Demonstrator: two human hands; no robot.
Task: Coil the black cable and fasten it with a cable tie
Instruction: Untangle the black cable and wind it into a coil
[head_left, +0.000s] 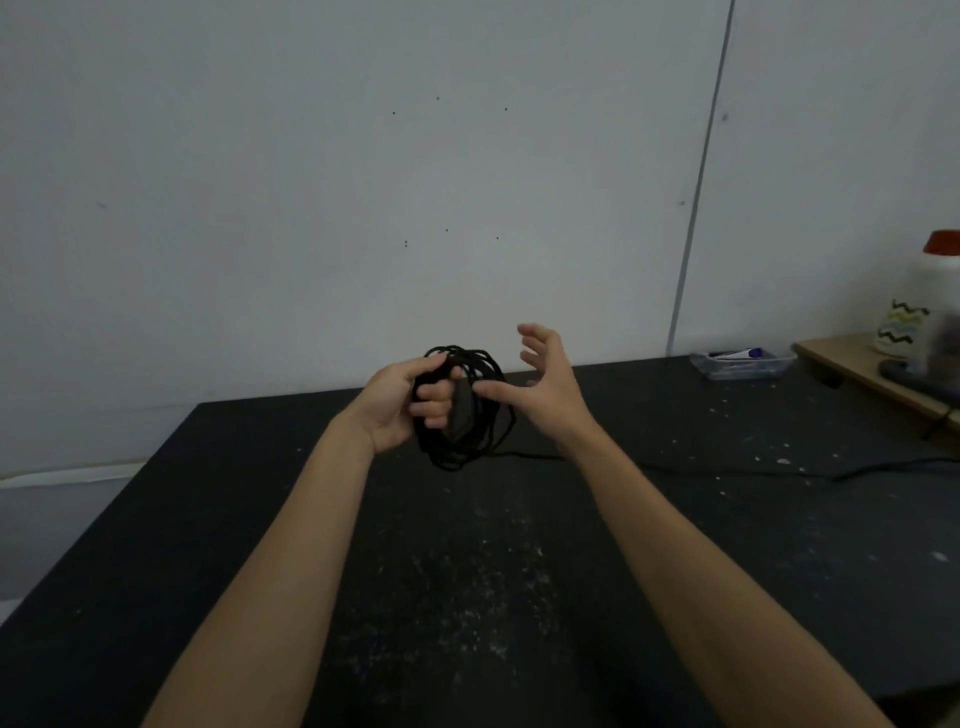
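We have the black cable (467, 410) wound into a loose multi-loop coil, held up off the black tabletop (467, 597) near frame centre. Our left hand (400, 405) grips the coil's left side: fingers curled through the loops, thumb on top, closed tight on the bundle. Our right hand (545, 384) sits just right of the coil, fingers spread wide and curved, nothing clamped; its thumb points left at the loops and seems to touch the coil's right side, though contact is hard to confirm.

A loose tail of cable (779, 467) leaves the bottom of the coil, passes behind our right forearm and runs along the tabletop to the right edge of frame. We can't make out a cable tie anywhere.

Tabletop is dusted with pale specks, densest in the lower centre. Behind it, a plain white wall (363, 182) fills the top half.

Right side, mid-height: a clear plastic tray (743, 364) with small items inside, contents too blurred to name. Far right, a wooden board (857, 364) rests on the tabletop, carrying a white jug with a red cap (935, 296) and a zigzag-patterned cup (901, 325) just left of it.
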